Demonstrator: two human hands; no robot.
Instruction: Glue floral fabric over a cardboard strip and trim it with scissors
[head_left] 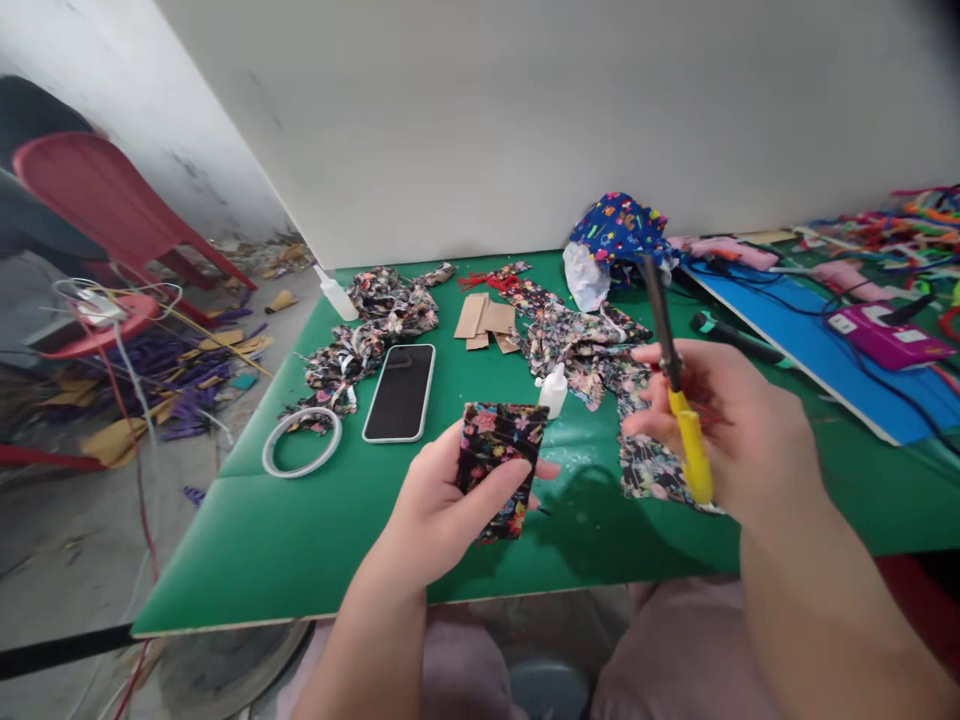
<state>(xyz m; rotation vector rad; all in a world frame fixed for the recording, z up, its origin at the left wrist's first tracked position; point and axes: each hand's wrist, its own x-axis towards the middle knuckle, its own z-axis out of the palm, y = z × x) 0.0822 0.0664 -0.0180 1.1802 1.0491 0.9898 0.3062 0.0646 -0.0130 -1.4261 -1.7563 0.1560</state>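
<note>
My left hand (450, 510) is closed on a small flat rectangle of black floral fabric (501, 450), its thumb across the front, above the green table (300, 540). To the right, my right hand (720, 420) is raised and grips scissors with yellow handles (691, 445), their dark blades pointing up. Behind my left hand stands a small white bottle (553, 392). Crumpled floral fabric (581, 345) spreads behind and partly beneath my right hand. Left of my left hand lie a phone (400, 393) and a white tape roll (302, 442).
Cardboard pieces (484, 320), more floral fabric (390, 310) and another bottle (337, 297) lie farther back. A blue patterned cloth (619, 235) rests near the wall. At right are a blue board (795, 340), a magenta device (889, 335) and cables. A red chair (97, 190) stands left.
</note>
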